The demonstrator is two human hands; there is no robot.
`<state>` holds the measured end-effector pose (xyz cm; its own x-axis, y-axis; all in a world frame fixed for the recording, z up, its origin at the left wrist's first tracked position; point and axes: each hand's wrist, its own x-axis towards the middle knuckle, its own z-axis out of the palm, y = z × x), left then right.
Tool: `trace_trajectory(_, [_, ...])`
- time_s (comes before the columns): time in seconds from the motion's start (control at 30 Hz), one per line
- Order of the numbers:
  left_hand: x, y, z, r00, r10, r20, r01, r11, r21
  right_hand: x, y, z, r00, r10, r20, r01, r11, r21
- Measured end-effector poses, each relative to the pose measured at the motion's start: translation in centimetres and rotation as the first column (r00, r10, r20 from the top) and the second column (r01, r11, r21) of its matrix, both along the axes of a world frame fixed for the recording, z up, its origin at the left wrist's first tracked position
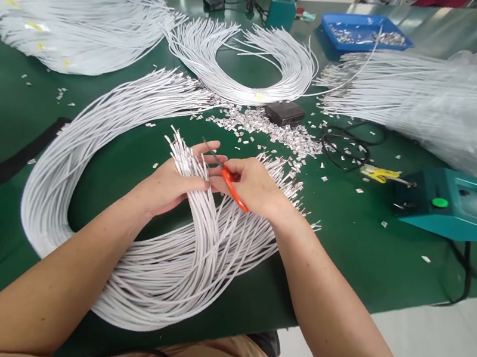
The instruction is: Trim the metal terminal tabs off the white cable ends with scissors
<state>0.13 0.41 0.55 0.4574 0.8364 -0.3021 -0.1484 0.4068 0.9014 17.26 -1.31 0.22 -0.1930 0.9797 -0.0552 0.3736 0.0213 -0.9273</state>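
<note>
My left hand [171, 183] is wrapped around a bunch of white cables [200, 208], whose cut ends stick up above the fingers. In my right hand [252, 182] are scissors with orange handles [235, 190], their dark blades pointing up beside the bunch. The fingers of both hands are close together there, and I cannot tell whether the blades touch a cable. The bunch rises out of a large coil of white cables [146, 283] that curves around on the table, with many stripped ends at its right side.
Small silvery scraps [266, 126] are strewn over the green table [352, 269] around a black box [285, 113]. A teal device [455, 204] with a yellow clip [380, 173] stands right. Behind are another cable coil [251, 89], a blue tray [364, 32] and a large cable heap [88, 27].
</note>
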Motion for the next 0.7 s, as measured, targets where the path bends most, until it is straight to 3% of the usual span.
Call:
trace_trajectory(0.1, [0.0, 0.0, 0.1, 0.999, 0.024, -0.035, -0.025, 1.000, -0.014, 0.2, 0.0, 0.0, 0.999, 0.047, 0.020, -0.046, 0.998, -0.042])
trace_trajectory(0.37, [-0.9, -0.1, -0.4, 0.980, 0.102, -0.173, -0.127, 0.982, -0.140, 1.0, 0.3, 0.9, 0.998, 0.010, -0.066, -0.025, 0.973, -0.231])
trace_trajectory(0.53, [-0.9, -0.1, -1.2, 0.992, -0.024, -0.128, -0.003, 0.978, -0.206, 0.9, 0.6, 0.2, 0.974, -0.034, -0.222, -0.037, 0.951, -0.306])
trace_trajectory(0.7, [-0.5, -0.2, -1.3, 0.989, -0.096, -0.112, 0.081, 0.988, -0.128, 1.2, 0.8, 0.0, 0.953, 0.005, -0.301, -0.097, 0.953, -0.288])
